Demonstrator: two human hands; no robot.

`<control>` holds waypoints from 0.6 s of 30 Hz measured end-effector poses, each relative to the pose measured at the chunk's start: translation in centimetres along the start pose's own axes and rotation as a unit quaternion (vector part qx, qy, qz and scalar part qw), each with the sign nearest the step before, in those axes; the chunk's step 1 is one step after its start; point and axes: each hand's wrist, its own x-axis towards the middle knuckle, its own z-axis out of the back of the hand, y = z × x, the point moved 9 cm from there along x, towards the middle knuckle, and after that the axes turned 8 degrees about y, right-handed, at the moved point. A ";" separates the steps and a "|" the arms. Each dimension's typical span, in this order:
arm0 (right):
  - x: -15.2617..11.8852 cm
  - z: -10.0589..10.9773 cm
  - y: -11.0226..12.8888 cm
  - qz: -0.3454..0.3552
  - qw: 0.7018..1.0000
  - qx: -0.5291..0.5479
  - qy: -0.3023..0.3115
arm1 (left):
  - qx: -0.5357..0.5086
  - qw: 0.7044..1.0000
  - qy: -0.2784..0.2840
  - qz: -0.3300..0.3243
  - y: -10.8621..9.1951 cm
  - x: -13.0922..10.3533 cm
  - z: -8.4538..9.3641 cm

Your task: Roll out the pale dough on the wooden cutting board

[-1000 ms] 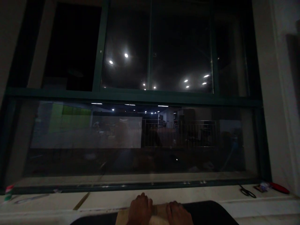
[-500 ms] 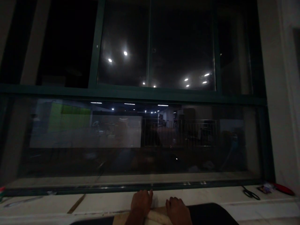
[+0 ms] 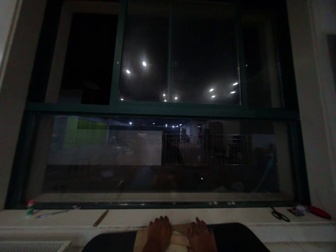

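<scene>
At the bottom edge of the view, my left hand (image 3: 159,232) and my right hand (image 3: 201,235) lie side by side, palms down, on a pale lump (image 3: 178,239) that looks like dough or folded cloth; I cannot tell which. The lump rests on a light brown board (image 3: 140,238), which sits on a dark rounded mat (image 3: 236,236). Both hands press on the lump with fingers pointing toward the window. Only the fingers and backs of the hands show.
A white sill (image 3: 78,218) runs below a large dark window (image 3: 170,105). Black scissors (image 3: 280,214) and a red object (image 3: 319,211) lie at its right end. A ruler (image 3: 101,217) and a small red-and-green bottle (image 3: 30,207) are at its left.
The view has shifted slightly. My hands have moved a little apart on the pale lump, and both now lie flatter on it.
</scene>
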 end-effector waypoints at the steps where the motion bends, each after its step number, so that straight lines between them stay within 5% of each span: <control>1: -0.6 0.5 0.5 0.004 1.000 -0.004 0.013 | 0.001 1.000 -0.002 -0.005 -0.1 -0.7 0.0; 7: -4.2 3.0 2.9 0.015 0.999 0.033 0.035 | -0.047 0.998 -0.044 -0.027 0.5 -4.1 -0.9; 18: -11.2 0.7 3.3 0.018 0.991 0.135 -0.008 | -0.024 0.980 -0.153 -0.128 2.4 -11.0 -3.9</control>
